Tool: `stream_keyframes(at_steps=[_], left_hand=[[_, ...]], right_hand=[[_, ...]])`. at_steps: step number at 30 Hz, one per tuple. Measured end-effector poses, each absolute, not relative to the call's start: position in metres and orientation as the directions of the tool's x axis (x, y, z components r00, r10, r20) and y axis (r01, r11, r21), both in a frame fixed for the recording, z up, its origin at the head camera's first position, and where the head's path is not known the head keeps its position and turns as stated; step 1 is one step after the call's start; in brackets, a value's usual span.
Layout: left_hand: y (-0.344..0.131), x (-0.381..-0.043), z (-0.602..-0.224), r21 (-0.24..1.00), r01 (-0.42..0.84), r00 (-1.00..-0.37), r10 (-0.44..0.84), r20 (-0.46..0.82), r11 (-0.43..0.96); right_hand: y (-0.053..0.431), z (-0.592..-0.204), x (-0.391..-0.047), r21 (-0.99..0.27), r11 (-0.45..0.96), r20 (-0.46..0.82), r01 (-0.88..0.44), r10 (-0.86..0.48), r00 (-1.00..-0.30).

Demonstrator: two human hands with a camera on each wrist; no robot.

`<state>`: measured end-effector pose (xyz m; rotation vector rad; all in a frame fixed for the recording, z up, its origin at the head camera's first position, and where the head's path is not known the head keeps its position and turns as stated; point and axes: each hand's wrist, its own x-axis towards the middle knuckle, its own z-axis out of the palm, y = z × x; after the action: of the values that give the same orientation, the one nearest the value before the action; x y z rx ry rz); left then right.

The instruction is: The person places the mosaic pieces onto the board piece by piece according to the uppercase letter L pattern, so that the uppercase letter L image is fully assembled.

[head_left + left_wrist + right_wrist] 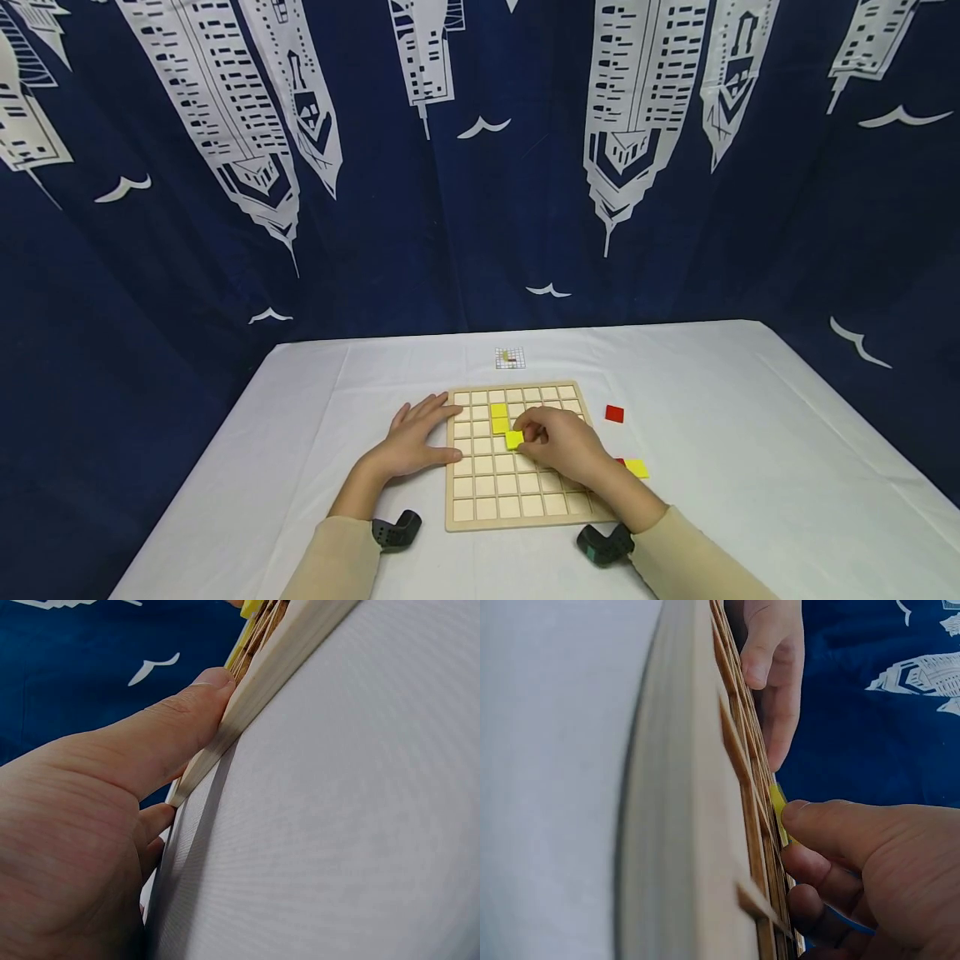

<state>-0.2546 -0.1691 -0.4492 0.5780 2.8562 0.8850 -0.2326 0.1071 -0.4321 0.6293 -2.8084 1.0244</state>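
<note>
A wooden grid board (497, 507) lies on the white table. My right hand (561, 442) pinches a yellow square tile (513, 440) between thumb and fingertips, low over the middle of the grid. In the right wrist view the same tile (778, 810) shows edge-on at the thumb tip. Just up and to the left, two more yellow tiles (498, 410) sit in neighbouring cells, one above the other. My left hand (408, 443) rests at the board's left side, fingers spread. Its thumb (176, 720) presses on the rim in the left wrist view.
To the right of the board lies a red tile (614, 413). Nearer me, a yellow tile (636, 468) lies beside another red one, partly hidden by my right wrist. A small printed grid card (510, 358) is behind the board. Dark blue patterned cloth (465, 208) hangs behind the table.
</note>
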Motion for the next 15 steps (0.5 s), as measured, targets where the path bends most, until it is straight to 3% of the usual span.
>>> stream_keyframes(at_steps=[15], left_hand=[[-0.1685, -0.2542, -0.4478, 0.563, 0.316, -0.927, 0.376, 0.01, 0.764]], right_hand=[[0.1079, -0.4349, -0.2327, -0.589, 0.635, 0.251, -0.499, -0.443, -0.86]])
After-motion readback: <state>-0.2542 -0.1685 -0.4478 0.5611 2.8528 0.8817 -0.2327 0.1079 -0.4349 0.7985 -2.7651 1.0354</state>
